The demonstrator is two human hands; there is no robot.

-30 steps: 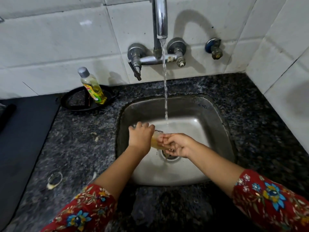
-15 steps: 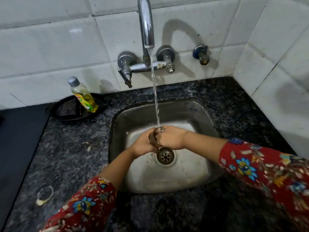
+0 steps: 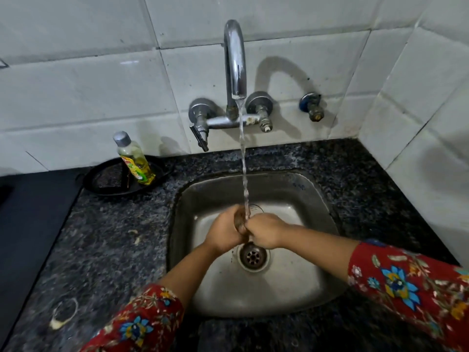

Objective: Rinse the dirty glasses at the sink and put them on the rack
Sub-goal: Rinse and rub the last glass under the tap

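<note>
Rinsing in progress, head view, the only one to hand.

Hands: your left hand (image 3: 224, 233) and right hand (image 3: 266, 233) meet over the middle of the sink (image 3: 291, 288), just above the drain (image 3: 253, 255). Both are curled close round one glass (image 3: 240, 219), left from the near-left side, right from the right, knuckles almost touching. Neither hand has a straight finger showing. Little of the glass shows between them.

Surface and room: steel sink set in a dark speckled countertop (image 3: 114, 250). The wall-mounted faucet (image 3: 234, 59) is running, and its water stream (image 3: 243, 174) falls straight onto the glass. White tiled wall (image 3: 76, 85) behind and to your right. A separate valve (image 3: 313, 107) sits on the wall right of the faucet. A yellow-green soap bottle (image 3: 134, 158) stands tilted in a black dish (image 3: 106, 179) at the back left of the counter. A flat black surface (image 3: 30, 212) borders the counter on the left. A pale scrap (image 3: 63, 316) lies on the near-left counter. Red floral sleeves on both forearms.

Glass orientation: a thin arc of rim shows on the far side, at the stream, so the mouth faces up and slightly away from you. The long axis looks near upright. The base is hidden under your hands, so you cannot tell the exact tilt.
</note>
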